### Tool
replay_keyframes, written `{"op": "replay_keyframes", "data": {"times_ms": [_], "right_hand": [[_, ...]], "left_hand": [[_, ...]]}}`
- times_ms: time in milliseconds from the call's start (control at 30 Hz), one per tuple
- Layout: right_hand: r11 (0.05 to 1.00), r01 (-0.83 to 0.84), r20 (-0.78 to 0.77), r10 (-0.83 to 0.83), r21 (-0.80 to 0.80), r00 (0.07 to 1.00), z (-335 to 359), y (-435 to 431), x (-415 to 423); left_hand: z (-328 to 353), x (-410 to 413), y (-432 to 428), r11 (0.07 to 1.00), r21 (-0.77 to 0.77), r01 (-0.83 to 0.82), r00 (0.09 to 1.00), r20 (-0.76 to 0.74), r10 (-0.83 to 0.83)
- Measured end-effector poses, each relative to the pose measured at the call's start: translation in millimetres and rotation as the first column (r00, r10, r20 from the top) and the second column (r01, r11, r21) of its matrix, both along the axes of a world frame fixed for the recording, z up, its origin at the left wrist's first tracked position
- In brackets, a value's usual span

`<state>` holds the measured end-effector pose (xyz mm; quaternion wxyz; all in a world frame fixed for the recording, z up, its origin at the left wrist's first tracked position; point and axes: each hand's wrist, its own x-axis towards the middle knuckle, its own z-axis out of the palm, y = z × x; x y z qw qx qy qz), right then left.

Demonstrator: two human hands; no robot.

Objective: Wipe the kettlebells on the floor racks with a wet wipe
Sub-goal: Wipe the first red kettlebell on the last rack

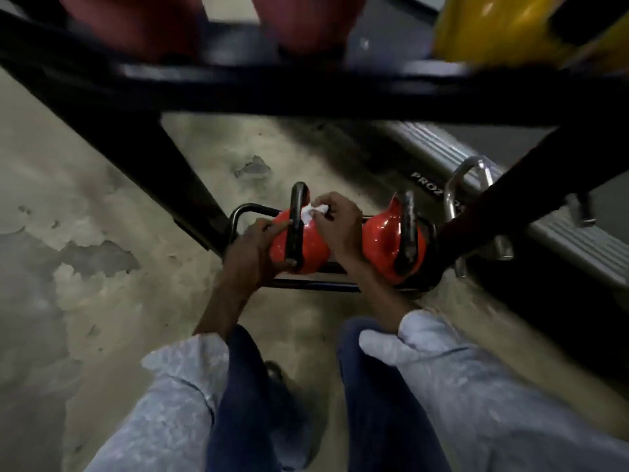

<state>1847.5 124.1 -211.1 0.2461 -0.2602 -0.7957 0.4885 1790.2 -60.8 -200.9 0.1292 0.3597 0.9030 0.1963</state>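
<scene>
On the left you see the worn concrete floor [85, 206], with patches where the surface is peeled. A black frame [143, 131] of a bigger rack crosses the top of the view and comes down diagonally toward the low floor rack [248, 210].

Your left hand [253, 253] rests on the left side of the first orange kettlebell [306, 247]. Its fingers [277, 228] are curled around the body of the bell, just beside the black handle [296, 226], and they hold it firmly. This kettlebell sits in the floor rack, in front of your knees.

Your right hand [337, 226] is on the upper right side of the same kettlebell. Its fingers [325, 207] are pinched closed on a white wet wipe [311, 212], which is crumpled and touches the bell next to the handle.

To the right, a second orange kettlebell [388, 247] stands in the same rack, close to the first one, with its own black handle upright. Further right there is a silver kettlebell handle [463, 185], partly hidden behind a dark bar, and a grey ribbed platform [558, 233] on the floor. At the top, red and yellow shapes are blurred; a yellow kettlebell [493, 28] is on the upper rack.
</scene>
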Motion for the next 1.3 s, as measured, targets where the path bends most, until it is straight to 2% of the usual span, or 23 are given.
{"op": "replay_keyframes", "data": {"times_ms": [133,267,333,433,533,667,833,933,1033,1200,1300], "right_hand": [[1.0,-0.014,-0.094,0.012,-0.024,0.995,-57,3,-37],[0.993,0.008,-0.168,-0.027,-0.116,0.985,-68,14,-60],[0.976,0.026,-0.139,-0.057,-0.215,0.989,-72,26,-76],[0.902,0.019,-0.065,-0.052,-0.432,0.997,-78,37,-95],[0.925,-0.014,-0.024,0.005,-0.38,1.0,-78,39,-94],[0.934,-0.096,-0.048,0.085,-0.345,0.995,-75,45,-84],[0.947,-0.177,-0.186,0.13,-0.267,0.974,-78,31,-56],[0.968,-0.115,-0.236,0.061,-0.225,0.97,-86,7,-31],[0.957,-0.033,-0.257,-0.044,-0.288,0.966,-85,7,-47],[0.88,0.002,-0.101,-0.057,-0.476,0.993,-96,37,-99],[0.923,0.007,-0.111,-0.054,-0.385,0.992,-87,27,-81]], "left_hand": [[-36,-20,3,1.0,0.013,0.028,0.995,-0.094,-0.027],[-42,-23,4,0.999,0.019,0.033,0.988,-0.152,-0.03],[-39,-22,7,0.999,0.029,0.037,0.984,-0.177,-0.031],[-37,-18,7,0.999,0.049,0.019,0.983,-0.182,-0.009],[-39,-17,5,0.997,0.077,0.004,0.985,-0.171,0.01],[-40,-18,5,0.995,0.096,-0.01,0.989,-0.148,0.025],[-42,-18,5,0.995,0.101,-0.025,0.987,-0.156,0.04],[-43,-21,3,0.993,0.119,-0.023,0.989,-0.144,0.04],[-44,-21,3,0.991,0.131,-0.023,0.99,-0.138,0.041],[-41,-21,6,0.992,0.121,-0.034,0.989,-0.14,0.051],[-38,-21,8,0.994,0.105,-0.035,0.987,-0.151,0.051]]}}
